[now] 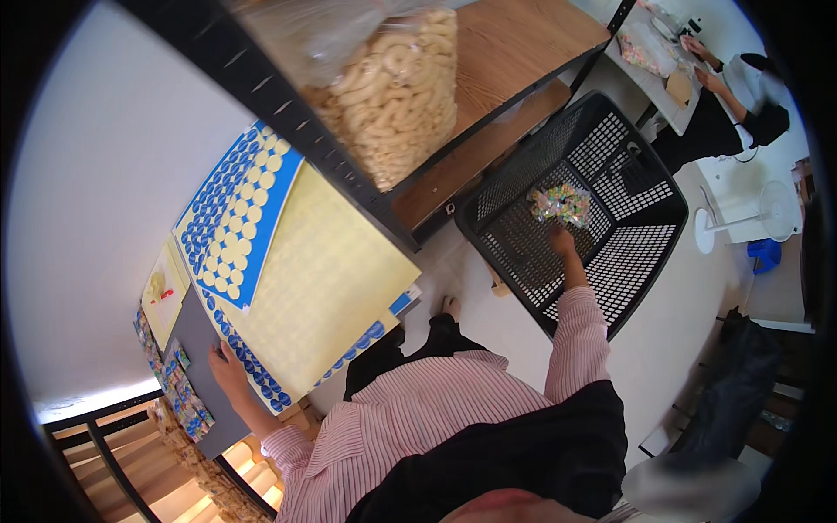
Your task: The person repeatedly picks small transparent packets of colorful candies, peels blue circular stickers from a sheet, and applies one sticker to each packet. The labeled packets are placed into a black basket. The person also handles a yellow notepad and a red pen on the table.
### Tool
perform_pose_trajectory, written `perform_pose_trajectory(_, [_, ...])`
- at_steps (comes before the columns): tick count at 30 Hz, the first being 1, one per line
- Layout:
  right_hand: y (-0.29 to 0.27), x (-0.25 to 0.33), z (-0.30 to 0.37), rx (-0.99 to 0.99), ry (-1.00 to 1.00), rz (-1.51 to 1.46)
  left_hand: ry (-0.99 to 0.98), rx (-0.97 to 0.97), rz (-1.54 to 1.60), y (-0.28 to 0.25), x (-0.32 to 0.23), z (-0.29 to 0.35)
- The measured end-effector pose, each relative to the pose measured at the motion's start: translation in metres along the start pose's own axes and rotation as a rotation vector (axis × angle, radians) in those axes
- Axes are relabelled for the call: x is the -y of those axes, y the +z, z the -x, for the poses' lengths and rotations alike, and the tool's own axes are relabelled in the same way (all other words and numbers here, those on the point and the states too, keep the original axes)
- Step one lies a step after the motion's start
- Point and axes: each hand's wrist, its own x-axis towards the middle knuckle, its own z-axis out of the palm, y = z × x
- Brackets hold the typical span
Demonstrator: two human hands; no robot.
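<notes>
My right hand [562, 241] reaches into a black plastic basket [643, 250] with slotted walls. Its fingers are closed at the near edge of a clear bag of small multicoloured pieces [561, 206]; the fingertips are small and dark in view. On the left, my left hand [228, 373] has its fingers apart and holds nothing. It rests at the edge of sheets with round blue stickers [253, 359], above a grey tabletop [202, 373]. A large pale yellow sheet [323, 279] covers part of these, and a blue sheet of round stickers [235, 213] lies over it.
A big clear bag of pale curved snacks [397, 91] stands on a wooden shelf [514, 44] with black metal posts. Small colourful packets [183, 388] lie at the table's far left. At upper right, another person [728, 100] works at a table. A white fan [772, 213] stands at right.
</notes>
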Motion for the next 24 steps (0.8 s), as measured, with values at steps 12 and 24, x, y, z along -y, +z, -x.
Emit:
perform_pose_trajectory(12, [0.01,0.024,-0.049,0.176,0.12,0.156,-0.131,0.173,-0.12,0.001,-0.014,-0.008])
perform_pose_trajectory(24, [0.028,0.024,-0.09,0.149,0.044,0.31,-0.216,0.188,-0.01,0.008,0.014,-0.006])
